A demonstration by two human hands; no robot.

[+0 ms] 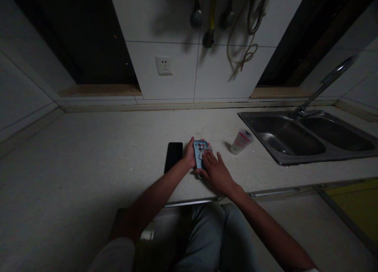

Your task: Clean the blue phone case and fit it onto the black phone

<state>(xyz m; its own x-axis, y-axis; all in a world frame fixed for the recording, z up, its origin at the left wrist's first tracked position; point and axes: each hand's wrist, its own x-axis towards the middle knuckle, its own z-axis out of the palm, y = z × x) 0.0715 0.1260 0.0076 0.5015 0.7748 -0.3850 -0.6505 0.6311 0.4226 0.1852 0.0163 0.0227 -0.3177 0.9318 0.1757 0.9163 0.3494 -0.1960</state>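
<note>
My left hand (189, 153) is closed around the left edge of a light blue phone case (199, 163). Skin tones show through the round camera holes at its upper end. Against the case's face, my right hand (217, 173) presses a small whitish wipe (206, 150) under its fingertips; whether it is tissue or cloth I cannot tell. A black smartphone (174, 156) lies flat on the counter, just left of my left hand. To the right of my right hand stands a clear plastic cup (241, 142) with red print, apart from both hands.
The pale countertop (103, 146) runs along a tiled wall with a socket (163, 65). On the right is a double steel sink (283, 136) with a tall faucet (325, 85). Pipes and a loose cord (246, 55) hang on the wall. The light is dim.
</note>
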